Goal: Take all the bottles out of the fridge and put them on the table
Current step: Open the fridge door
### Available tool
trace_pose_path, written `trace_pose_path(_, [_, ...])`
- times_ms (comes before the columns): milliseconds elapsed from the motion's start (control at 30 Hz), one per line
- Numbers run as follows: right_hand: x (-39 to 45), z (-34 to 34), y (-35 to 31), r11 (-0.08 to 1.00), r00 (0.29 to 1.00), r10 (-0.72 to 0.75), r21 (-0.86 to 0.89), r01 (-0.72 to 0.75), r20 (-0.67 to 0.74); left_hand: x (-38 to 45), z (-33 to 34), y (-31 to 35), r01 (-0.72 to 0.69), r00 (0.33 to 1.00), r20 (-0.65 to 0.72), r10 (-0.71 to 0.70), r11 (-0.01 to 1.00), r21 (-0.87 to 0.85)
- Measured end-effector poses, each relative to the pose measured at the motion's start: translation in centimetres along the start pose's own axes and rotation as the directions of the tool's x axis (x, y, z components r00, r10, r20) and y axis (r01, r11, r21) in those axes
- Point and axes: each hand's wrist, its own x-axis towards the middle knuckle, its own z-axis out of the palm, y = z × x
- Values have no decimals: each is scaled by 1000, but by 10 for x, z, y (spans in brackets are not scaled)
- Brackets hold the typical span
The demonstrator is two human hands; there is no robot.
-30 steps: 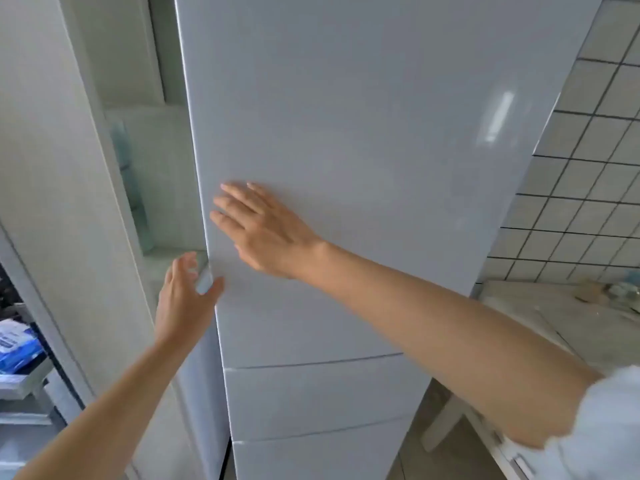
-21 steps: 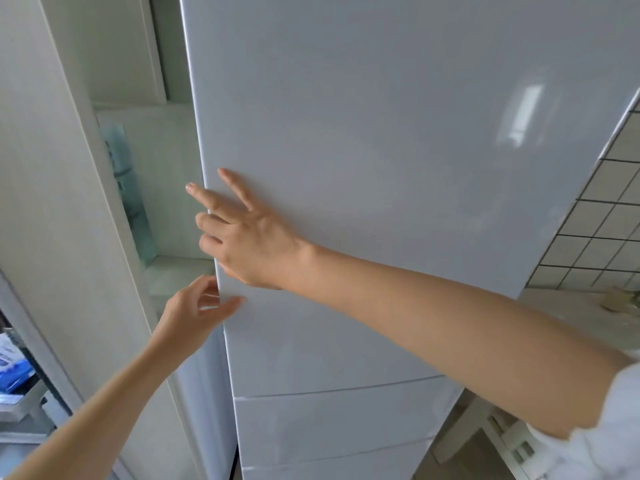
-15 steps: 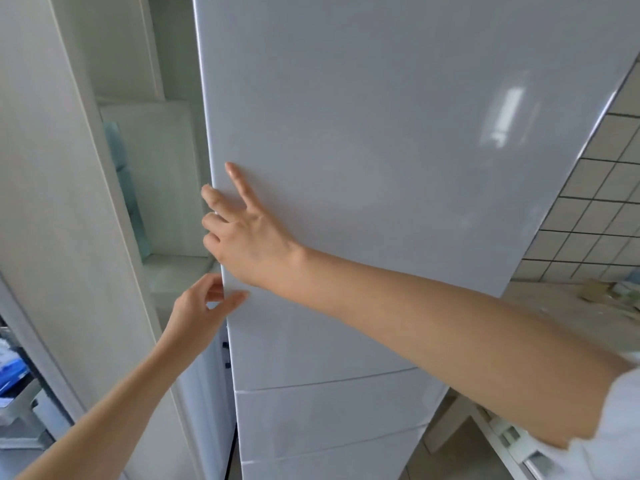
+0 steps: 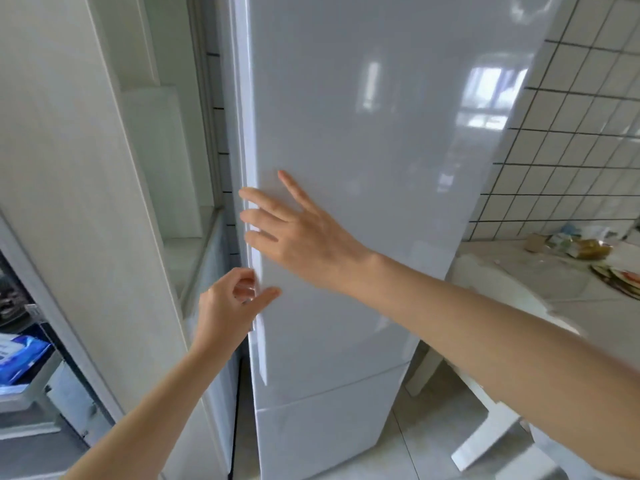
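Change vs 0.5 s back: left hand has curled round the fridge door edge, fingers hooked behind the lip, thumb out on the front face. Earlier it was only reaching for the edge. A narrow gap now shows along the door's left side, roughly 10 to 12 o'clock from that hand, so the seal looks cracked. Judgement: step in hand is opening the door; the task proper has barely started.

Pose, near to far:
- Left forearm enters from 7 o'clock, wrist cocked up, hand gripping the door edge just below mid-height.
- Right arm enters from 4 o'clock, crossing the frame. Right hand is spread, fingers straight and fanned, fingertips at the door's left edge just above the left hand. Resting or hovering: cannot tell.

Bottles: none visible, presumably behind the door. Table sits at 3 o'clock, right of the fridge, clutter on its far end against the tiled wall.
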Motion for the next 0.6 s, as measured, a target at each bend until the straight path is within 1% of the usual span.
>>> trace_pose_path(67, [-17,-31,-11,996,998,56,71,-58,29,-28,0,9,-28,999,31,30,998,-50])
trace_pose_path(133, [-35,-60,-23,973,989,133,184,-142,64,-52,0,18,-50,996,65,57,992,-114])
trace_pose_path(200, [-56,-92,-34,905,959,268,318,-282,87,-70,1,27,-38,991,116,63,977,-208])
trace_pose_path(267, [-79,-124,-45,796,897,427,422,-433,115,-82,5,38,-39,982,172,82,970,-238])
trace_pose_path(333, [-99,-149,-57,644,797,586,512,-569,148,-92,11,49,-81,971,206,120,978,-191])
trace_pose_path(400, [-116,-169,-63,462,670,719,593,-659,184,-101,20,61,-131,951,255,175,975,-180])
trace_pose_path(467, [-127,-184,-67,322,563,798,636,-702,217,-113,29,72,-192,923,295,246,961,-199])
trace_pose_path(600, [-144,-215,-67,124,372,895,665,-736,245,-141,59,94,-321,854,337,396,911,-258])
